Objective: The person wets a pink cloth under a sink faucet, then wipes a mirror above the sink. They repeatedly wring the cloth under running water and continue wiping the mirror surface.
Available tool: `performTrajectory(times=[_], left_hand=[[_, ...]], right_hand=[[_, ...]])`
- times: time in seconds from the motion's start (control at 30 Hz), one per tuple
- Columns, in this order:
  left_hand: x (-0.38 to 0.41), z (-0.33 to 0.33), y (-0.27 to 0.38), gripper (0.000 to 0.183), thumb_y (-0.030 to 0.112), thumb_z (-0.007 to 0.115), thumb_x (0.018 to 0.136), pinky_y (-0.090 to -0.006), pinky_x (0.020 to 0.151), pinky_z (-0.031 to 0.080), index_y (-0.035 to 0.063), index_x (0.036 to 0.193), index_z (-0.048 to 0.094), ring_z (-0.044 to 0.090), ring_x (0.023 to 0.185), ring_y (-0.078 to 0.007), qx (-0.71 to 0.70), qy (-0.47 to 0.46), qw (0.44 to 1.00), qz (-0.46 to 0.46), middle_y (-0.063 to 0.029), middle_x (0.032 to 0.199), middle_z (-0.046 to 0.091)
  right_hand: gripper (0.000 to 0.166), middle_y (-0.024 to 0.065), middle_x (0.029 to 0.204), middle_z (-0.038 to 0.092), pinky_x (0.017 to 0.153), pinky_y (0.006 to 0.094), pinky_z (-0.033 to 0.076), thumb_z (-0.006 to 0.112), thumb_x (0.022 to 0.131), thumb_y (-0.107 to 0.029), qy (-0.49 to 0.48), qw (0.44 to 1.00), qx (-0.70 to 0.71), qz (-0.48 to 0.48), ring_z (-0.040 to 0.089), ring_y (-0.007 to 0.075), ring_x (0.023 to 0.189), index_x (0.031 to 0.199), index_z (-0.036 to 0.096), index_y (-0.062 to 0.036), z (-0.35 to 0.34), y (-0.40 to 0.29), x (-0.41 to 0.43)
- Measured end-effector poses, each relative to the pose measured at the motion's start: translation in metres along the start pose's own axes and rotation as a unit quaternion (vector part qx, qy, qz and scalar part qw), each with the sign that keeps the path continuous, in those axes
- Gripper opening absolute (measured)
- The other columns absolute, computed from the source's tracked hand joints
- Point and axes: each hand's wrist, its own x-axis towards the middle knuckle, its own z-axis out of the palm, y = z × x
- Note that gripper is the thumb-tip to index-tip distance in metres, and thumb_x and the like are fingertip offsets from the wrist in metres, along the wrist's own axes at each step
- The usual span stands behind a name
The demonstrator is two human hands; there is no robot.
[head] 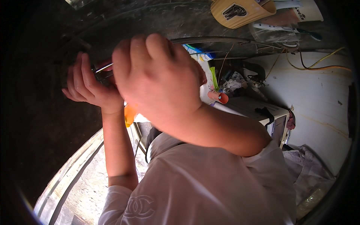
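My right hand is raised in the middle of the view, its back towards me and its fingers curled. It hides most of what lies behind it. A thin shiny metal rod shows at its left side, beside a dark red part; which tool or object these belong to cannot be told. My left hand is just left of them, fingers raised and slightly bent, the palm turned towards the rod. Whether it grips the rod's end is hidden in shadow.
A yellowish holder and a toothbrush are at the top right. Black cables run behind my right hand. Further right are a red tube, a pale cabinet, yellow wires and a white wall.
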Motion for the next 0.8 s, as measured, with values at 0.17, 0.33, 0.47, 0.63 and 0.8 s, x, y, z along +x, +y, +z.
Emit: performTrajectory(times=[0.17, 0.33, 0.47, 0.63, 0.8], left_hand=[[-0.001, -0.006, 0.001, 0.053, 0.031, 0.051, 0.097, -0.0474, 0.124, 0.016, 0.0068, 0.143, 0.058, 0.054, 0.131, -0.0261, -0.035, -0.022, 0.999, -0.004, -0.0048, 0.139, 0.067], [0.004, -0.008, 0.001, 0.061, 0.023, 0.056, 0.086, -0.0474, 0.123, 0.016, 0.0067, 0.145, 0.057, 0.053, 0.132, -0.0269, -0.035, -0.017, 0.999, 0.000, -0.0053, 0.142, 0.064], [0.003, -0.008, -0.002, 0.061, 0.023, 0.055, 0.086, -0.0474, 0.124, 0.015, 0.0066, 0.144, 0.058, 0.053, 0.132, -0.0273, -0.046, -0.018, 0.999, 0.002, -0.0058, 0.142, 0.064], [0.004, -0.009, 0.000, 0.061, 0.024, 0.055, 0.086, -0.0477, 0.124, 0.013, 0.0066, 0.144, 0.058, 0.054, 0.133, -0.0275, -0.048, -0.019, 0.999, -0.002, -0.0064, 0.141, 0.065], [-0.003, -0.007, -0.004, 0.060, 0.026, 0.056, 0.087, -0.0490, 0.125, 0.011, 0.0075, 0.144, 0.058, 0.054, 0.133, -0.0277, -0.038, -0.020, 0.999, -0.007, -0.0055, 0.141, 0.065]], right_hand=[[0.030, 0.0042, 0.084, 0.062, 0.062, 0.0326, 0.047, 0.069, 0.075, -0.029, -0.004, 0.995, 0.092, 0.022, 0.058, 0.0217, 0.084, 0.097, 0.068, -0.0090, -0.001, 0.024, -0.009], [0.031, -0.0026, 0.100, 0.069, 0.073, 0.0377, 0.056, 0.074, 0.080, -0.016, -0.063, 0.992, 0.090, 0.061, 0.063, 0.0217, 0.090, 0.110, 0.066, -0.0165, -0.035, 0.116, -0.038], [0.039, 0.0011, 0.114, 0.072, 0.079, 0.0382, 0.057, 0.072, 0.079, -0.006, -0.073, 0.995, 0.006, 0.068, 0.066, 0.0273, 0.096, 0.117, 0.067, -0.0138, -0.044, 0.143, -0.050], [0.038, 0.0038, 0.109, 0.071, 0.077, 0.0381, 0.055, 0.074, 0.080, -0.003, -0.077, 0.991, 0.073, 0.079, 0.063, 0.0264, 0.090, 0.116, 0.066, -0.0109, -0.029, 0.078, -0.031], [0.030, 0.0052, 0.097, 0.064, 0.063, 0.0314, 0.046, 0.070, 0.080, -0.027, -0.009, 0.998, 0.026, 0.061, 0.058, 0.0224, 0.086, 0.103, 0.067, -0.0080, 0.000, -0.010, -0.006]])
